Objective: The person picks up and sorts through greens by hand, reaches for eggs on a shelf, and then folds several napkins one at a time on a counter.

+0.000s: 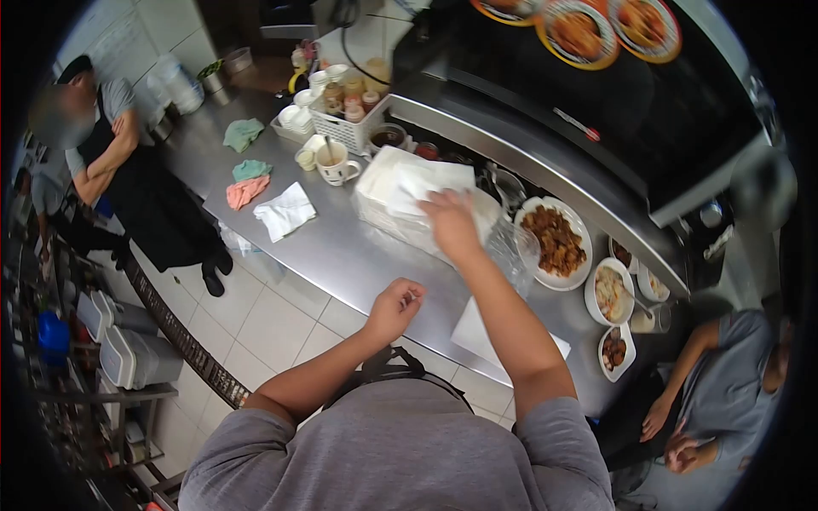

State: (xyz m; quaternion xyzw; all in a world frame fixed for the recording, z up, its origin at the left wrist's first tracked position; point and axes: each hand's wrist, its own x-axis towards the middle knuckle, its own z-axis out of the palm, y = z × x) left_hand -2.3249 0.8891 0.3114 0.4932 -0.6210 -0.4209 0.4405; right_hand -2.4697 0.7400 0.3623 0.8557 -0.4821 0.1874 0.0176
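My right hand [451, 223] reaches over a plastic-wrapped stack of white paper napkins [383, 200] on the steel counter. Its fingers are on a loose paper napkin [433, 180] at the top of the stack, gripping its near edge; motion blurs the fingertips a little. My left hand [397, 312] hangs in front of the counter's near edge, fingers curled in, with nothing visible in it. Clear plastic wrap [514, 255] lies at the stack's right end. A white sheet [490, 334] is partly covered by my right forearm.
Right of the stack are a plate of browned food [555, 238] and several small bowls [610, 292]. Leftward are a mug [334, 162], a sauce basket [348, 128], a white cloth [285, 211] and coloured cloths [248, 189]. One person [128, 162] stands left, another [724, 383] right.
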